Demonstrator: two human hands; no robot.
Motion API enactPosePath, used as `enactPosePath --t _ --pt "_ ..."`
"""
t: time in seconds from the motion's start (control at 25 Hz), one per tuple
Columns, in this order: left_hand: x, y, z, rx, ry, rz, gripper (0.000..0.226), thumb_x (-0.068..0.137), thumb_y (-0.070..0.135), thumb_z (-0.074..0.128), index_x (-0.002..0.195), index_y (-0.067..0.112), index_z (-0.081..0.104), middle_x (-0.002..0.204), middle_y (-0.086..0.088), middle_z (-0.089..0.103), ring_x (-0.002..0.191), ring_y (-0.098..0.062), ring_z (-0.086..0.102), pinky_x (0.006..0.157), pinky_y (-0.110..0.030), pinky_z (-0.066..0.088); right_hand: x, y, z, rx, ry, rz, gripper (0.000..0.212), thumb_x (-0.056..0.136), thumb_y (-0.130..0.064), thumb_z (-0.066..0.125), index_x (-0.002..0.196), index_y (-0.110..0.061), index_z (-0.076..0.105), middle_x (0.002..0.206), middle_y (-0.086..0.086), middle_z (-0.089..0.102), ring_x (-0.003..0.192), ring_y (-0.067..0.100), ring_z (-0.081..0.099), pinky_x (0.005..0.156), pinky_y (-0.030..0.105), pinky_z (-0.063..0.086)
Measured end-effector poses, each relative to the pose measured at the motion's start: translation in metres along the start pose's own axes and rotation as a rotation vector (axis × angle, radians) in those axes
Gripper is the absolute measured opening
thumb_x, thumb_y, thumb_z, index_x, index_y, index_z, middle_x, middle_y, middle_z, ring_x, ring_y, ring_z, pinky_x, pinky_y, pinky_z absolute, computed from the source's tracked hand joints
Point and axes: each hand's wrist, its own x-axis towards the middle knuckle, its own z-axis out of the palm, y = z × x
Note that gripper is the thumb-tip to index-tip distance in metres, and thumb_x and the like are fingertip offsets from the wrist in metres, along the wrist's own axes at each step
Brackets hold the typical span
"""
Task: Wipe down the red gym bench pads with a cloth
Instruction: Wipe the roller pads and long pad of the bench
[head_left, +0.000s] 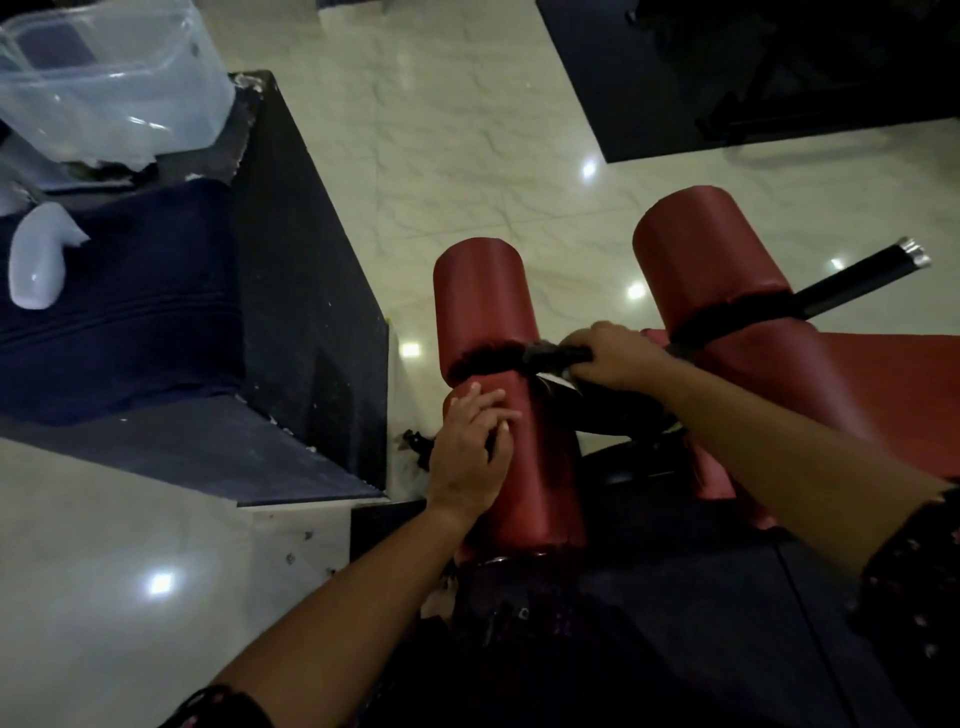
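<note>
My left hand (467, 452), fingers flat, is holding the red pad (483, 301) steady while my right hand (618, 358) is squeezing the dark cloth (550, 357), rubbing beside it.

The right hand (618, 358) covers most of the dark item (551, 357) it grips, too dim to identify.
</note>
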Motion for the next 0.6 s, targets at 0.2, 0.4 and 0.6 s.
enactPosePath --t 0.2,0.4,0.6 --pt "-0.01 -0.014 -0.002 -0.046 -0.063 0.092 0.037 0.094 0.029 0.044 0.115 0.013 0.07 0.133 -0.005 0.059 0.138 -0.025 0.04 0.111 -0.024 0.03 0.023 -0.071 -0.021 -0.18 0.035 -0.175 0.057 0.089 -0.046 0.059 0.141 -0.03 0.043 0.142 0.006 0.033 0.112 0.031 0.054 0.09 0.044 0.049" --pt "-0.02 -0.013 -0.001 -0.035 -0.022 0.095 0.039 0.094 0.024 0.041 0.121 0.012 0.067 0.136 -0.003 0.057 0.139 -0.015 0.035 0.115 -0.025 0.027 0.009 -0.061 0.008 -0.19 0.079 -0.197 0.047 0.095 -0.043 0.049 0.14 -0.034 0.042 0.14 0.003 0.032 0.108 0.028 0.056 0.084 0.042 0.05" --pt "-0.018 -0.009 -0.005 -0.013 0.005 0.087 0.038 0.093 0.025 0.04 0.118 0.018 0.068 0.133 0.005 0.058 0.136 -0.01 0.036 0.113 -0.009 0.018 0.0 -0.015 -0.004 -0.164 -0.11 -0.009 0.045 0.093 -0.044 0.054 0.134 -0.025 0.051 0.122 0.007 0.045 0.111 0.031 0.055 0.094 0.045 0.046"
